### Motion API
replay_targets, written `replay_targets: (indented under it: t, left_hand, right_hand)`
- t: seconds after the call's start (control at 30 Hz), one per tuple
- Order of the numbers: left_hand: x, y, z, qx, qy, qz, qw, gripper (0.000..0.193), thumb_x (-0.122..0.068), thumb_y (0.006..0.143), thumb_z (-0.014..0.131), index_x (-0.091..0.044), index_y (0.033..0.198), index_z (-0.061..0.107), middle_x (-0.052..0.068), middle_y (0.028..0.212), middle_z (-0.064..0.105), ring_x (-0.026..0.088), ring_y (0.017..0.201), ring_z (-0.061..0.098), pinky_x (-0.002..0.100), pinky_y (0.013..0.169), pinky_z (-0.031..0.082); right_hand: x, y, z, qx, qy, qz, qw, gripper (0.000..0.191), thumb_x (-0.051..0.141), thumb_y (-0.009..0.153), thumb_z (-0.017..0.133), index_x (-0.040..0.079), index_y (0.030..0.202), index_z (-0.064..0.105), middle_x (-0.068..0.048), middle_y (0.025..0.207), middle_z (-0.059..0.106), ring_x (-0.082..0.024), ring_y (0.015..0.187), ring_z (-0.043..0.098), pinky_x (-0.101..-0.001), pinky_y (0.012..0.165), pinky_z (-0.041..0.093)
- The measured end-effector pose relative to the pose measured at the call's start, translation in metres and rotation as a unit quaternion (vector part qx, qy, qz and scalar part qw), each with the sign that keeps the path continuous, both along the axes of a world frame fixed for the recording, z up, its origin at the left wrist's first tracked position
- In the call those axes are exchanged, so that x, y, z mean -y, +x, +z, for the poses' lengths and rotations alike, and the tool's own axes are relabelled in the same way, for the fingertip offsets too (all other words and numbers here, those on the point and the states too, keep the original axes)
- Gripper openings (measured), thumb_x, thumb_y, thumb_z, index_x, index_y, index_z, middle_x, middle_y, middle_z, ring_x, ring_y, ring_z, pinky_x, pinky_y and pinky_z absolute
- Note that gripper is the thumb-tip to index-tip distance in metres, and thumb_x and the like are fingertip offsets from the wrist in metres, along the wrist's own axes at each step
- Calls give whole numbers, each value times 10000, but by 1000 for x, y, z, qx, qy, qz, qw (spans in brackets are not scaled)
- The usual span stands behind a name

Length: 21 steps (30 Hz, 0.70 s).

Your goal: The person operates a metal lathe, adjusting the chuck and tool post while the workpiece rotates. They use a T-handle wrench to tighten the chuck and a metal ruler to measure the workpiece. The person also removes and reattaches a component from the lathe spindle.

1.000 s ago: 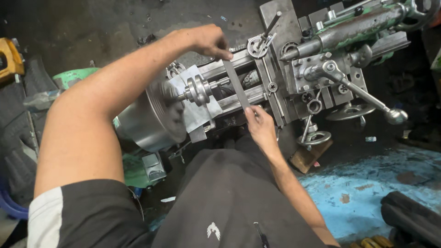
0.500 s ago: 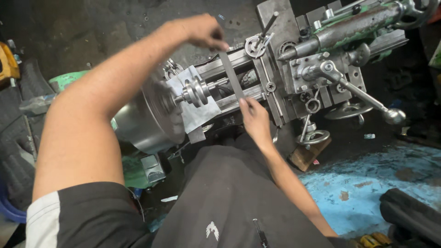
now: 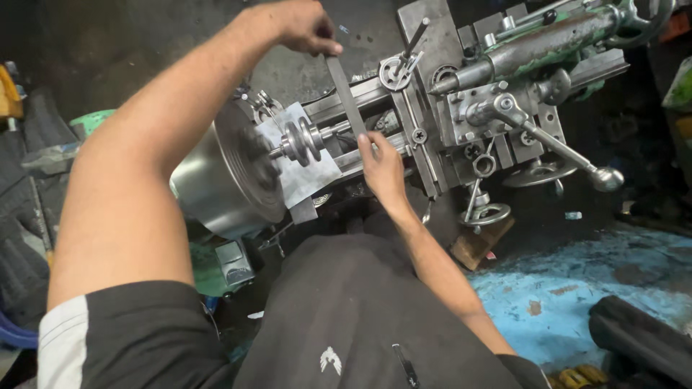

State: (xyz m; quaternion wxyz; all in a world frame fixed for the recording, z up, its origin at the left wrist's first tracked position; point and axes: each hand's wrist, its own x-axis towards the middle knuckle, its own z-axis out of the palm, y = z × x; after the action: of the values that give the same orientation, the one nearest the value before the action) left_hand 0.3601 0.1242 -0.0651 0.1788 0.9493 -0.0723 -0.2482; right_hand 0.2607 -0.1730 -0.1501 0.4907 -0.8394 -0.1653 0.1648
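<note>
I hold a long flat grey metal file (image 3: pixel 347 97) by both ends across a lathe. My left hand (image 3: pixel 306 27) pinches its far end at the top. My right hand (image 3: pixel 382 169) grips its near end. The file lies over a thin shaft (image 3: pixel 339 130) that sticks out of a small stepped metal workpiece (image 3: pixel 303 142). The workpiece is clamped in the large round chuck (image 3: pixel 241 169), with a white sheet of paper (image 3: pixel 299 173) behind it.
The lathe's tool post and carriage (image 3: pixel 483 115), a long handle with a ball end (image 3: pixel 577 162) and a handwheel (image 3: pixel 486 214) stand to the right. A wooden block (image 3: pixel 479 245) lies on the blue floor (image 3: pixel 598 288). A green housing (image 3: pixel 94 122) sits at left.
Both hands and the file have shifted slightly along the shaft, the left hand higher in the frame. The view has drifted with my head.
</note>
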Motion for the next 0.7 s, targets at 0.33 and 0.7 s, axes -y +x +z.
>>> replay_targets:
  t: [0.33,0.7]
  left_hand:
    - [27,-10,-4,-7,2,-31,999,520,-573,1017,620,-82,1062,785,122,898,759,292,799,706,460,752,561]
    - [27,-8,9,-41,-23,-1,999,525,-581,969,626,-85,1044,779,97,906,770,265,801,720,447,756,573]
  right_hand:
    - [22,-11,15,-20,55,12,998,317,319,1039,622,21,1127,687,-184,921,732,-248,847,719,-359,794,547]
    - [38,1,5,-15,64,35,997,296,284,1080,626,-6,1066,685,-42,750,587,-84,699,521,-293,618,485]
